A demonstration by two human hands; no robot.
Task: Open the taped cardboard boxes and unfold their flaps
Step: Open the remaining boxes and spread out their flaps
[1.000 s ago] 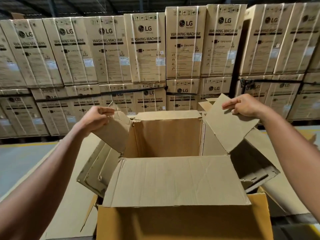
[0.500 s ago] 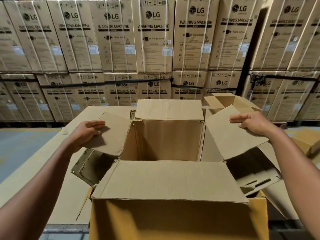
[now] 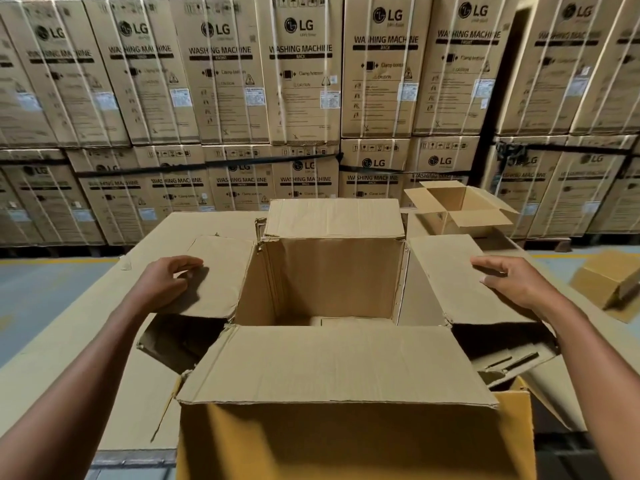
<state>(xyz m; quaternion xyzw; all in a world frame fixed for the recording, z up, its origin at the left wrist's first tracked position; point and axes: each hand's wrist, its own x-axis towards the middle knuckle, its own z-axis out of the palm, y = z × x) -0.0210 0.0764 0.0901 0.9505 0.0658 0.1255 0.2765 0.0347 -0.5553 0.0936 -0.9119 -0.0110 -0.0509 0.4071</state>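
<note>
A large brown cardboard box point(image 3: 329, 278) stands open in front of me, its inside looking almost empty. Its far flap point(image 3: 332, 216) and near flap point(image 3: 329, 365) are folded outward. My left hand point(image 3: 166, 282) rests on top of the left flap point(image 3: 221, 271) with loosely bent fingers, pressing it down. My right hand point(image 3: 509, 278) lies on the right flap point(image 3: 443, 271) with fingers stretched across it. Both side flaps lie spread outward, nearly level.
A smaller open box point(image 3: 457, 206) sits at the back right, and another box point(image 3: 606, 285) lies on the floor to the right. A yellow-brown carton point(image 3: 346, 445) is right below me. Stacked washing machine cartons point(image 3: 301, 81) wall off the back. Flat cardboard sheets point(image 3: 69, 341) lie underneath.
Both hands have pushed the side flaps from raised to spread outward and nearly flat. The fingers that pinched the flap edges now lie on top of them.
</note>
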